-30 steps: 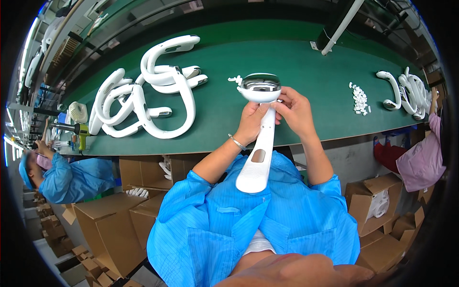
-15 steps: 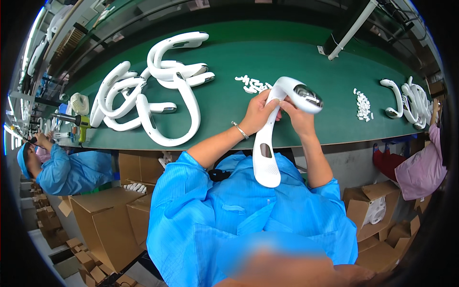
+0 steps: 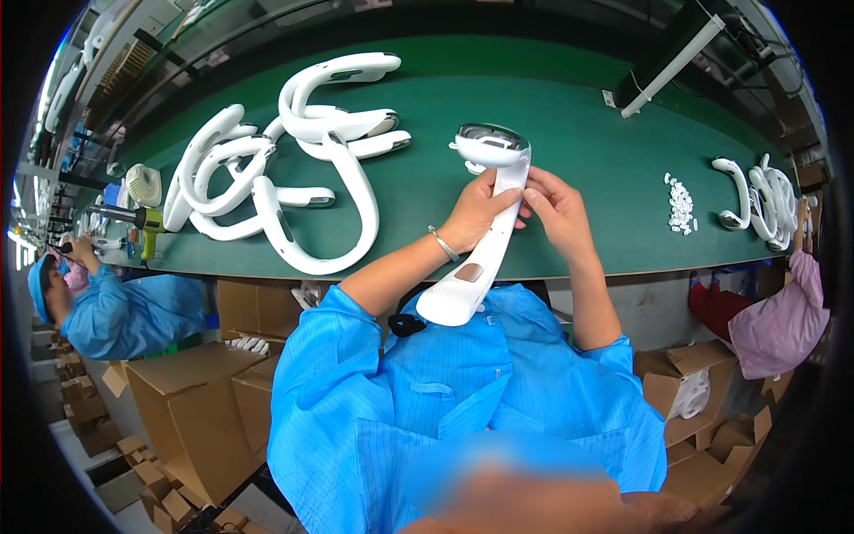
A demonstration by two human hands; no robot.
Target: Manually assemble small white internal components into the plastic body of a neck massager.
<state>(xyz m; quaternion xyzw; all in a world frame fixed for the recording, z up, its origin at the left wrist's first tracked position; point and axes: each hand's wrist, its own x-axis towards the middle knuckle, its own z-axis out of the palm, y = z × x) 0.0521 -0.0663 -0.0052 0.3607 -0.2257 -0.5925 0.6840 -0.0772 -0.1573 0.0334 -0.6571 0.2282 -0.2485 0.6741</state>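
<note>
My left hand (image 3: 483,214) grips a white curved neck fan (image 3: 487,254) near its middle, with the thumb across its face. One broad end of the fan, with fine dots and a brownish oval window, points toward my body; its glossy silver-capped end is turned up over the table. At the fan's right edge is my right hand (image 3: 562,214), its fingers bent and apart with the tips close to the fan. I cannot make out anything in them. Small white parts (image 3: 474,166) show partly behind the raised end.
Several similar white neck fans (image 3: 356,209) lie tangled on the green table (image 3: 427,98) at left, more (image 3: 778,209) at far right beside a small white pile (image 3: 680,205). A green power screwdriver (image 3: 149,233) stands at left. Cardboard boxes (image 3: 191,418) flank me; co-workers sit both sides.
The neck fan has been turned: its silver-capped end swung from right to left, and its near end shifted left and up. The left hand keeps its hold; the right hand's fingers have spread.
</note>
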